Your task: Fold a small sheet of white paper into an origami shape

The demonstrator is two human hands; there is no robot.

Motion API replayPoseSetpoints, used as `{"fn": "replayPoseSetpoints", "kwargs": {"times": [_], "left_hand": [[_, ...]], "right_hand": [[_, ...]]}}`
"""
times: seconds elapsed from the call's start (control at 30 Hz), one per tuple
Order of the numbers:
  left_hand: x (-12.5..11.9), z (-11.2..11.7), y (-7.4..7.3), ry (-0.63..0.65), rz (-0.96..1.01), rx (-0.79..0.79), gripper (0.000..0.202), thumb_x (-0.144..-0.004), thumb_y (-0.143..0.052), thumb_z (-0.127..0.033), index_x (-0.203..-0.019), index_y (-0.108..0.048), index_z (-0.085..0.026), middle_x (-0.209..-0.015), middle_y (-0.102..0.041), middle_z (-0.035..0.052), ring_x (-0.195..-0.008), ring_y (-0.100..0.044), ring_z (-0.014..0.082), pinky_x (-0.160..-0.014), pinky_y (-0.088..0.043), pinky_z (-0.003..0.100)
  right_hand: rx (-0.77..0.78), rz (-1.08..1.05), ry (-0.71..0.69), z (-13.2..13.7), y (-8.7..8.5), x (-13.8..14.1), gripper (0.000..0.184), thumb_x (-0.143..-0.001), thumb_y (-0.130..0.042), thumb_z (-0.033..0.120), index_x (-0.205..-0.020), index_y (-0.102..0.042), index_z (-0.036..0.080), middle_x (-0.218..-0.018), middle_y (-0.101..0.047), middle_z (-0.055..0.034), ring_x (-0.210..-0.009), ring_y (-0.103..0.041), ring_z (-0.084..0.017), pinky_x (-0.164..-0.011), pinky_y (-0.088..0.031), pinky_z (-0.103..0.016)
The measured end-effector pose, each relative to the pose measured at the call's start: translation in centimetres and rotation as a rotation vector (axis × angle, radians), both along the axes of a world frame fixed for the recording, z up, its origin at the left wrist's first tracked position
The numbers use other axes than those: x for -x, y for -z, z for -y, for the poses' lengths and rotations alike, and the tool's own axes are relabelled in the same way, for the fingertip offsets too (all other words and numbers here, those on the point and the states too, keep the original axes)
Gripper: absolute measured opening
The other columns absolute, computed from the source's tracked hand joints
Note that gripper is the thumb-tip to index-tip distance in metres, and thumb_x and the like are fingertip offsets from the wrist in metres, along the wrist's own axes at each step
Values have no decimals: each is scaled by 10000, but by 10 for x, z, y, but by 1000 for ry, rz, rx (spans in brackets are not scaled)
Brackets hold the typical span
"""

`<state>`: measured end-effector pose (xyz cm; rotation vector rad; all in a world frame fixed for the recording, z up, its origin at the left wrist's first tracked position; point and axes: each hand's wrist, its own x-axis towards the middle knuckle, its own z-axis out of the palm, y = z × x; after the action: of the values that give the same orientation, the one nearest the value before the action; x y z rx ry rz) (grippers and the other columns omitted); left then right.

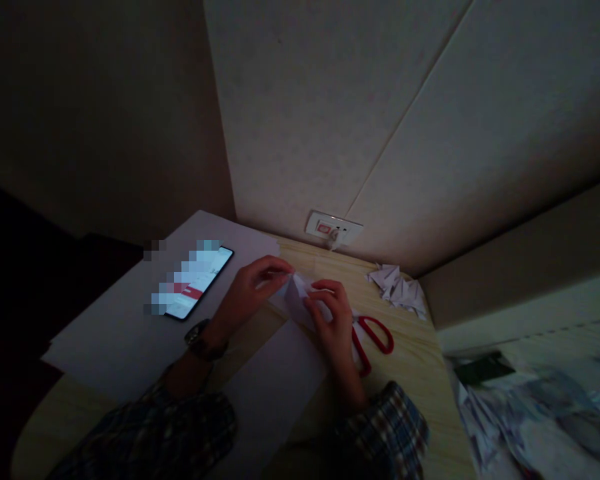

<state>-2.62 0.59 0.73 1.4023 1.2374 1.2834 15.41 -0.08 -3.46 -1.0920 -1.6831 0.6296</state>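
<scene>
Between my two hands is a folded piece of white paper (296,297), raised to a point at its top. My left hand (257,283), with a dark watch (198,339) on the wrist, pinches the paper's upper tip between thumb and fingers. On the other side, my right hand (333,313) grips the paper's right edge with bent fingers. A pair of scissors with red handles (380,335) lies just right of my right hand, its blades hidden. Below the hands a flat white sheet (275,387) rests on the table.
Large white sheets (115,347) cover the table's left side, with a lit phone (200,283) on them. Folded paper pieces (397,290) lie at the back right of the wooden table (415,363). A wall socket (333,228) holds a plug. More folded paper (487,423) lies beyond the right edge.
</scene>
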Motion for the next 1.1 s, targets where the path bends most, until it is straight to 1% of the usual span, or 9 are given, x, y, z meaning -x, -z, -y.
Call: {"fn": "replayPoseSetpoints", "kwargs": {"times": [0.1,0.23,0.37,0.5,0.63,0.77,0.83,0.97,1.1], "left_hand": [[-3,-1,8,22,11,-56,230,-749,-696,-322,-923,-629,-186,-1039,-670,62,-1028,-622,226,-932,-504,370],[-13,2,15,-25,-1,-59,481,-669,-766,-302,-1080,-535,-210,-1240,-570,95,-1207,-530,268,-983,-477,416],[-16,6,13,-31,-76,-56,518,-715,-683,-268,-1185,-475,-208,-1326,-498,122,-1270,-477,286,-983,-473,429],[-11,7,8,21,-65,-57,523,-728,-612,-226,-1226,-450,-219,-1374,-463,123,-1338,-422,298,-1020,-453,445],[-7,6,6,9,1,-66,512,-726,-584,-179,-1221,-459,-209,-1355,-498,119,-1346,-434,282,-1080,-402,448],[-9,3,7,-5,57,-67,470,-734,-617,-197,-1188,-497,-195,-1316,-567,112,-1286,-504,280,-1067,-415,446],[-10,4,6,-16,100,-20,485,-737,-645,-230,-1197,-501,-188,-1300,-589,112,-1245,-537,285,-1027,-450,437],[-12,6,3,12,179,154,522,-754,-682,-327,-1223,-507,-180,-1190,-653,99,-1074,-634,283,-891,-531,397],[-13,8,-1,31,190,211,525,-744,-708,-416,-1188,-561,-178,-1096,-689,85,-991,-659,285,-799,-552,365]], "right_hand": [[-75,55,91,1,2,-1,74,-859,-649,244,-814,-706,229,-855,-560,-24,-827,-540,-187,-731,-449,-323],[-141,127,38,3,4,0,94,-885,-614,211,-871,-705,230,-856,-592,-29,-824,-544,-189,-713,-450,-319],[-196,183,-2,3,3,0,107,-897,-594,199,-878,-692,238,-867,-664,-36,-827,-572,-199,-735,-453,-346],[-191,139,37,3,-1,0,102,-905,-584,208,-866,-675,231,-873,-697,-36,-837,-590,-202,-762,-447,-353],[-62,13,84,4,-2,0,121,-928,-549,254,-844,-629,221,-864,-662,-25,-822,-576,-185,-741,-435,-323],[115,-111,97,6,0,1,160,-938,-516,319,-830,-578,217,-817,-601,-3,-777,-544,-166,-711,-416,-296],[179,-172,93,7,1,1,167,-934,-502,342,-829,-555,224,-782,-574,12,-736,-524,-159,-676,-401,-285],[283,-275,74,7,1,1,173,-919,-496,382,-823,-514,239,-753,-525,27,-704,-496,-160,-633,-380,-280],[341,-328,38,7,0,0,174,-902,-511,397,-816,-490,247,-741,-499,35,-687,-480,-156,-615,-376,-274]]}}
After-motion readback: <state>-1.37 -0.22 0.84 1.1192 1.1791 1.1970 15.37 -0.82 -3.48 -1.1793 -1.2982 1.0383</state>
